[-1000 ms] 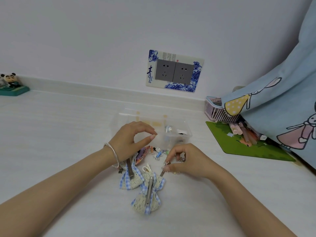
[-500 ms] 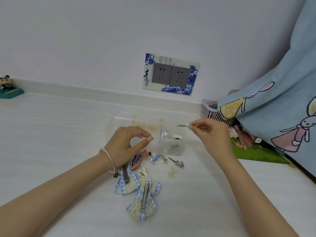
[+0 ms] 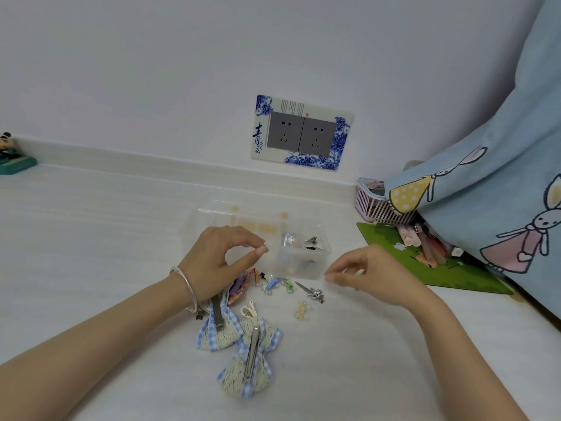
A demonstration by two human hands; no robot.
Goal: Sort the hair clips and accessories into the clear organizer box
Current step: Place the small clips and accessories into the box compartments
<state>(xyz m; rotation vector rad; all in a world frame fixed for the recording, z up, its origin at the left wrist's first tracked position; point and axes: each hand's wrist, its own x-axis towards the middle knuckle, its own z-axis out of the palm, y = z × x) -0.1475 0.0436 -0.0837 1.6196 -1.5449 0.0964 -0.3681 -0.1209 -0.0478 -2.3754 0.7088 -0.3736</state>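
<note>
The clear organizer box stands at the middle of the white table, with a few small metal clips in its right compartment. My left hand hovers at its front left, thumb and fingers curved with nothing between them. My right hand is low at the box's front right corner, fingers loosely pinched and empty. In front of the box lie small coloured clips, a silver clip, a yellow clip and two lace bow clips.
A pink basket and a green mat with pens lie at the right, under a blue printed curtain. A wall socket plate is behind the box. A small panda figure sits far left.
My right hand picked a silver clip from the table, carried it over the box, and has come back down to the box's front right without it. The left hand barely moved.
</note>
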